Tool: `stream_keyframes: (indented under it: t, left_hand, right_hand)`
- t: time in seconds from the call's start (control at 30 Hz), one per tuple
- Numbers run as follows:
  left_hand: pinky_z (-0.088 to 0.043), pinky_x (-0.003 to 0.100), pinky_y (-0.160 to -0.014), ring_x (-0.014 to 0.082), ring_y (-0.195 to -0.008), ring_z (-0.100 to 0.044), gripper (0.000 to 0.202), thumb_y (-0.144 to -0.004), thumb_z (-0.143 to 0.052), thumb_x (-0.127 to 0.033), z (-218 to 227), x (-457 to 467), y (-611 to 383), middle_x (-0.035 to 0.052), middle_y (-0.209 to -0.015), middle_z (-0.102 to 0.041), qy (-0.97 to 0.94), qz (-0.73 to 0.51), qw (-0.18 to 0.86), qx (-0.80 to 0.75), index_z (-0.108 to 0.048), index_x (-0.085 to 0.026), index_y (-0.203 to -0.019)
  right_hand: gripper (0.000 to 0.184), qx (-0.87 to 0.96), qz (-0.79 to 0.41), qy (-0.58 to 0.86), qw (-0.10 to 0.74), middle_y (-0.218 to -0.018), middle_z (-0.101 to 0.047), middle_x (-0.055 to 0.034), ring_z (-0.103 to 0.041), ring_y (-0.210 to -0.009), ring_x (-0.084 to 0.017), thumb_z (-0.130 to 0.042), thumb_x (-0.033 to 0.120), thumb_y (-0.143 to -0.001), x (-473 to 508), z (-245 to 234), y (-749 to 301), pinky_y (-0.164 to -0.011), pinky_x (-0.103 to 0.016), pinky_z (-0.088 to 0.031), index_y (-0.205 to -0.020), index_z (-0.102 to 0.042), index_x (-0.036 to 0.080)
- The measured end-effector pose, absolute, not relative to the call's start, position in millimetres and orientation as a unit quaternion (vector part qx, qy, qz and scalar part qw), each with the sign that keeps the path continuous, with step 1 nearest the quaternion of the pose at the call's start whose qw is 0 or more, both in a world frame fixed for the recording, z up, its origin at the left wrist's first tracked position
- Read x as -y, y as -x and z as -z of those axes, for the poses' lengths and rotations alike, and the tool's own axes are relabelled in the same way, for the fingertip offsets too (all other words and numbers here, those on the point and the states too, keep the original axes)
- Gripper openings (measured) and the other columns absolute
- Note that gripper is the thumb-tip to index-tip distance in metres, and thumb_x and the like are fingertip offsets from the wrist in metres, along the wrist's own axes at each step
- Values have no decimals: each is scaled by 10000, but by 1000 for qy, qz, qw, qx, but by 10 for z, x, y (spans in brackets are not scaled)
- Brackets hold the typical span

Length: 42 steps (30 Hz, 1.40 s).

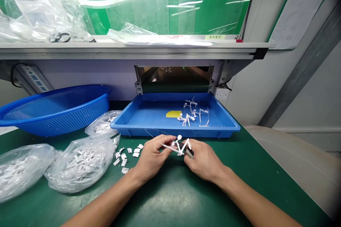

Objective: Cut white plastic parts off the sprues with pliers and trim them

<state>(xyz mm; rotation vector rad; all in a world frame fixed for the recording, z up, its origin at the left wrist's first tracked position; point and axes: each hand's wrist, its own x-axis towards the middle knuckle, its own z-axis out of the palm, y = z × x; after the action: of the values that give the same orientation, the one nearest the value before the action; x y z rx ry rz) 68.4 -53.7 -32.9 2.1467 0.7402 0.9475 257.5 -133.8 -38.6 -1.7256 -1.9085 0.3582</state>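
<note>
A white plastic sprue, branched and with small round parts on its ends, is held between my two hands over the green table. The fingers of my left hand pinch it from the left. My right hand is closed around a small tool with a dark head and a grey handle, which looks like nippers. The tool's head lies against the sprue, and its jaws are mostly hidden. Left of my left hand, several small white plastic pieces lie loose on the table.
A blue tray ahead contains several white sprues and a yellow label. Behind it is a conveyor opening. Clear bags of white parts and a blue basket stand left. A shelf spans overhead.
</note>
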Motion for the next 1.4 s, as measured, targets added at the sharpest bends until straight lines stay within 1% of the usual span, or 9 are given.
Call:
stream_keyframes:
  t: [0.17, 0.47, 0.7, 0.9, 1.03, 1.13, 1.27, 1.33, 1.4]
  left_hand:
    - [-518, 235, -795, 146, -856, -673, 230, -865, -677, -255, 301, 543, -693, 10, -982, -715, -797, -345, 407, -284, -699, -217, -1091]
    - [-498, 200, -771, 123, -812, -672, 155, -877, -674, -251, 284, 540, -683, -18, -925, -733, -793, -355, 398, -293, -745, -244, -1015]
    - [-506, 205, -780, 140, -855, -685, 172, -874, -672, -263, 305, 544, -672, -3, -967, -736, -793, -352, 405, -290, -748, -236, -1025]
    - [-517, 216, -765, 155, -845, -680, 186, -861, -679, -304, 408, 518, -684, 20, -953, -735, -787, -346, 400, -318, -749, -207, -1003]
    - [-521, 222, -670, 150, -715, -661, 239, -853, -677, -347, 481, 476, -741, 28, -817, -717, -749, -329, 453, -355, -725, -167, -1002]
    - [-516, 225, -684, 152, -742, -658, 248, -853, -678, -353, 508, 448, -752, 34, -861, -713, -761, -334, 432, -351, -718, -173, -1019]
    - [-498, 217, -750, 149, -868, -650, 193, -886, -648, -329, 460, 420, -744, 35, -989, -695, -805, -358, 350, -317, -720, -207, -1018]
    - [-494, 218, -769, 141, -860, -642, 183, -897, -634, -319, 368, 402, -731, 37, -995, -689, -810, -380, 314, -317, -712, -203, -1014]
    - [-492, 222, -776, 136, -834, -633, 181, -905, -620, -318, 204, 366, -659, 40, -981, -686, -816, -398, 272, -319, -707, -194, -1004]
  right_hand:
    - [200, 701, -124, 643, 281, -876, -623, -15, -578, -821, -178, -529, 123, -807, 1343, 368, -2584, -733, -263, -398, -953, -617, 227]
    - [272, 708, -116, 634, 290, -899, -606, -9, -537, -849, -183, -536, 106, -774, 1342, 396, -2596, -769, -289, -390, -1003, -611, 233]
    - [240, 714, -99, 638, 271, -885, -604, 6, -522, -814, -173, -541, 129, -792, 1333, 432, -2608, -721, -275, -361, -991, -600, 250]
    - [43, 705, -122, 657, 236, -808, -635, 7, -551, -728, -157, -552, 204, -841, 1321, 444, -2602, -635, -262, -311, -843, -589, 226]
    - [59, 660, -130, 701, 239, -772, -646, -1, -542, -661, -154, -553, 171, -806, 1243, 464, -2815, -591, -266, -280, -796, -594, 212]
    - [105, 621, -109, 733, 254, -753, -632, -19, -532, -649, -164, -503, 179, -838, 1227, 366, -3009, -587, -272, -296, -826, -606, 196]
    - [189, 676, -259, 619, 304, -918, -658, 12, -580, -755, -144, -541, 222, -850, 1341, 109, -2976, -675, -234, -417, -1006, -646, 240]
    - [227, 727, -354, 509, 296, -1087, -639, 25, -594, -845, -132, -602, 181, -793, 1426, 41, -2842, -754, -215, -446, -1000, -661, 255]
    - [242, 765, -392, 439, 263, -1176, -610, 36, -599, -926, -131, -612, 112, -737, 1496, 57, -2706, -820, -204, -444, -929, -672, 246]
